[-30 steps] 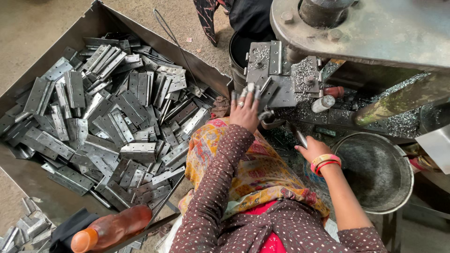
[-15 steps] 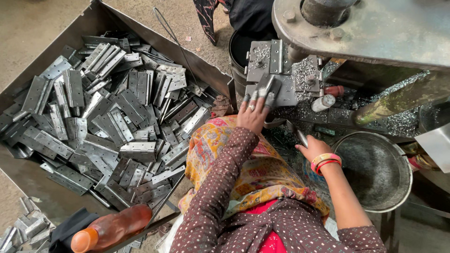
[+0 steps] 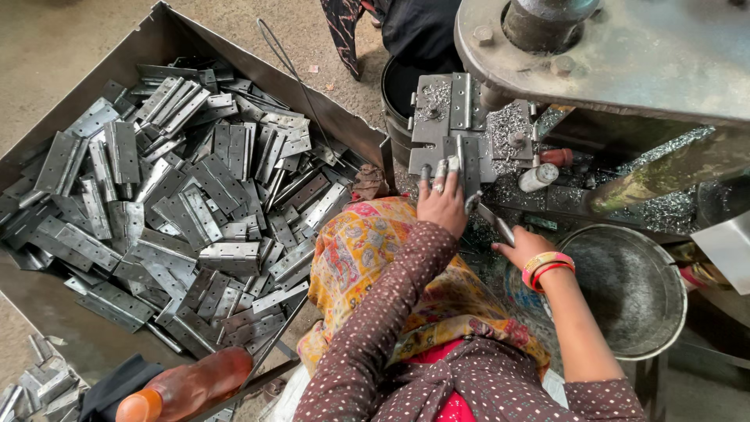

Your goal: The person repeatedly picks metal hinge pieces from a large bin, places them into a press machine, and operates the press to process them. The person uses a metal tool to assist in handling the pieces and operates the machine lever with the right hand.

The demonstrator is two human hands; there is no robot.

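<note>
Along the left side, a large metal tray (image 3: 168, 35) is heaped with grey steel hinges (image 3: 180, 203), and an amber bottle (image 3: 187, 387) lies at its lower edge. Right of the tray, the left hand (image 3: 442, 205) reaches up to the press plate (image 3: 437, 101), fingertips closed on a hinge (image 3: 467, 160) lying flat there under the machine head (image 3: 617, 55). Further right, the right hand (image 3: 522, 246) grips a thin metal tool (image 3: 494, 223) angled up-left, just beside a round metal bowl (image 3: 664, 312).
</note>
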